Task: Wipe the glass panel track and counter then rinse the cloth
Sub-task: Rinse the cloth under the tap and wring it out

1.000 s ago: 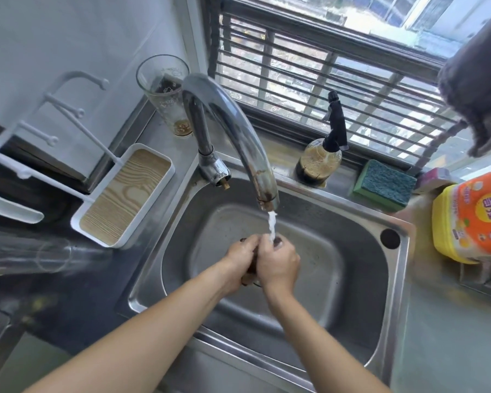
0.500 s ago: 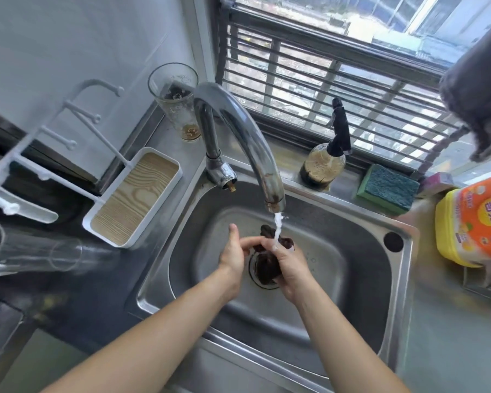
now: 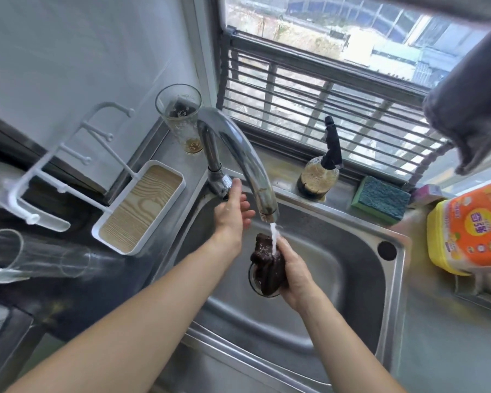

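**Cloth under the running tap**

At the far left, clear glasses (image 3: 26, 256) are lying on their sides on the dark bench (image 3: 68, 290), beside a white rack (image 3: 54, 177) whose tray (image 3: 139, 205) is showing a wood-grain insert. Behind the tray, a tall glass (image 3: 179, 117) is standing upright in the corner by the window frame.

The left hand (image 3: 230, 214) is reaching up to the base of the tap (image 3: 238, 154), its fingers spread and loose, the thumb touching the valve at the base; it is gripping nothing that can be made out. Water (image 3: 273, 236) is running from the spout into the steel sink (image 3: 352, 279).

Just right of that, the right hand (image 3: 292, 268) is clamping a dark, bunched, wet cloth (image 3: 267, 265) directly under the stream, over the drain. The two hands are apart.

Further right, along the sill, a soap bottle (image 3: 321, 174) with a black pump is standing, then a green sponge (image 3: 380, 198), then a yellow and orange detergent jug (image 3: 471, 231) on the bench. A grey towel (image 3: 471, 109) is hanging at the top right.
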